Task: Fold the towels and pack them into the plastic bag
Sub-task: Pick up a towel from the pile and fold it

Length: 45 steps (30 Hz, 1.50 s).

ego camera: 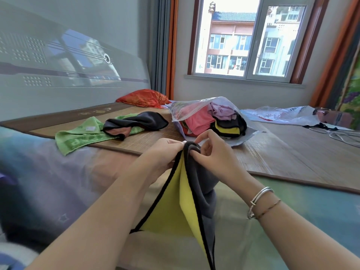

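The person holds a grey and yellow towel [192,193] up in front of the body, above the near edge of the bed [292,152]. Both hands meet at its top: the left hand [165,152] pinches the upper edge from the left, and the right hand [210,151] pinches the same bunched corner from the right, fingers curled on the cloth. The towel hangs down freely, and it folds on itself, so the yellow side and the grey side both show, with a black hem along the border. I judge it is light, soft and limp; it has no stiffness and will not keep a shape alone. It seems not slippery and not fragile. A good place to take it is the two top corners along the hem, pulled apart, so the cloth hangs flat before folding. The plastic bag [187,109] lies open further on the bed, already with some towels inside. A green towel [78,137] and a black towel [140,119] lie unfolded on the left, touching each other.
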{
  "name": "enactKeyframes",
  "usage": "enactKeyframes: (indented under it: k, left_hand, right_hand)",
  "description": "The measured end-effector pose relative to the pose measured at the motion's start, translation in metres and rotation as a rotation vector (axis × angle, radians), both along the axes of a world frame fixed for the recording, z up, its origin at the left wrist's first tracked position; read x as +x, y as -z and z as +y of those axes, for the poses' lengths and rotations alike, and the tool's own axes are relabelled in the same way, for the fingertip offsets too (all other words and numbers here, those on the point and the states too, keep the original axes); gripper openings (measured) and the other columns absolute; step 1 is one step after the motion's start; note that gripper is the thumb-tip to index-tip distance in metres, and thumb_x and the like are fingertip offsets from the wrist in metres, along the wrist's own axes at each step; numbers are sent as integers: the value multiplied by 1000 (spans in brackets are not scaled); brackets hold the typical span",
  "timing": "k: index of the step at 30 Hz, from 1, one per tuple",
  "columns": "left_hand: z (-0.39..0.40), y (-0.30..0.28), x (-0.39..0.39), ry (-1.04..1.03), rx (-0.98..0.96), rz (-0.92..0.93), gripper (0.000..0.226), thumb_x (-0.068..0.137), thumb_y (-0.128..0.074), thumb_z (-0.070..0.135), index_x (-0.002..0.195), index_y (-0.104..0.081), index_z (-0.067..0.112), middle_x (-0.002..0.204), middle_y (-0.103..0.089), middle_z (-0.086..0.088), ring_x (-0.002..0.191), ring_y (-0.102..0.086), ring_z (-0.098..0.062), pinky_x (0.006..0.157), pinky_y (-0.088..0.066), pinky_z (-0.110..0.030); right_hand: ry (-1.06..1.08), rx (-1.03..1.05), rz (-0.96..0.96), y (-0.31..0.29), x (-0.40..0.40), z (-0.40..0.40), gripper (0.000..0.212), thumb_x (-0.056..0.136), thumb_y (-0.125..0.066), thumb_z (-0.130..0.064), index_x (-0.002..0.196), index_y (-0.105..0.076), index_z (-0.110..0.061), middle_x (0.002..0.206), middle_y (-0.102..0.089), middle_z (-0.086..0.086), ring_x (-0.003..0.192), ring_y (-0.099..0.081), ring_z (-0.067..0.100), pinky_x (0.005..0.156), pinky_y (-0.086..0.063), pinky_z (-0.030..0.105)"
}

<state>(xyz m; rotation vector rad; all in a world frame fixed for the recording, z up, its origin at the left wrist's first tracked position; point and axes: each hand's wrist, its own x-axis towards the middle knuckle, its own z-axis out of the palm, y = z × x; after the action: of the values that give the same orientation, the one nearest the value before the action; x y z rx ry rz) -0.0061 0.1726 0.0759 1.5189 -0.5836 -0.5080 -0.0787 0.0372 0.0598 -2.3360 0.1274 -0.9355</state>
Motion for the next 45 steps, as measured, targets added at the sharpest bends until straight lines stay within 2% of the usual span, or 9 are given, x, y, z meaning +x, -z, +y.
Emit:
enactKeyframes:
  k: [4,7,10,13,21,24,30,38,45]
  left_hand:
    - [4,3,3,100,71,-115,34,91,-61,42,85,-73,11,85,-70,-6,76,-63,-15,76,-49,-27]
    - [5,5,5,82,58,-197,15,90,-66,28,90,-74,14,86,-74,-1,80,-67,-11,85,-51,-26]
    - [10,0,5,4,13,-278,14,92,-64,21,98,-73,13,92,-75,-1,83,-69,-8,74,-53,-16]
    - [20,-7,11,-3,-99,-289,17,91,-65,23,101,-74,12,99,-75,-3,94,-69,-13,84,-53,-24]
    - [40,-8,23,-76,-132,-320,16,90,-65,23,100,-75,15,97,-75,1,91,-68,-7,79,-52,-18]
    - [43,-7,29,-161,-151,-334,16,90,-65,24,98,-75,16,92,-75,5,88,-66,-7,79,-48,-23]
    - [39,-2,30,-182,-90,-419,15,91,-64,26,95,-76,18,94,-75,4,87,-65,-4,80,-46,-21]
    - [31,-7,25,-368,-89,-486,12,93,-62,24,95,-73,21,75,-72,3,42,-61,-20,50,-45,-27]
    - [30,-7,20,-289,3,-329,13,100,-49,14,102,-60,9,95,-67,0,59,-72,-22,45,-51,-21]
  right_hand:
    - [58,-114,-11,1,4,-10,26,74,-77,-33,80,-53,-27,87,-50,-9,86,-49,10,69,-34,11]
    - [65,-132,40,3,1,-11,26,76,-75,-41,75,-56,-24,93,-49,-9,99,-42,13,76,-30,8]
    - [-17,-164,188,4,-4,-21,35,75,-67,-51,81,-65,-17,108,-49,-14,111,-33,11,94,-27,22]
    - [-74,-162,379,-1,-15,-34,60,66,-42,-55,87,-66,-4,114,-52,-13,114,-37,12,105,-29,36]
    - [-149,-102,379,-12,-48,-50,10,67,-50,-27,60,-53,-21,65,-51,-10,68,-46,6,70,-39,28]
    - [-231,144,172,-20,-54,-49,16,77,-55,-19,73,-55,-3,71,-48,-2,71,-44,8,67,-35,26]
    - [-117,322,-211,-34,-52,-45,14,92,-61,-13,79,-62,-16,74,-60,-4,70,-52,2,68,-43,14]
    - [24,170,-311,-41,-41,-42,23,87,-67,-7,102,-63,-24,81,-55,-3,62,-45,9,61,-37,12]
    - [83,90,-226,-36,-29,-27,17,86,-67,-9,92,-71,-24,86,-64,-10,64,-57,1,60,-43,10]
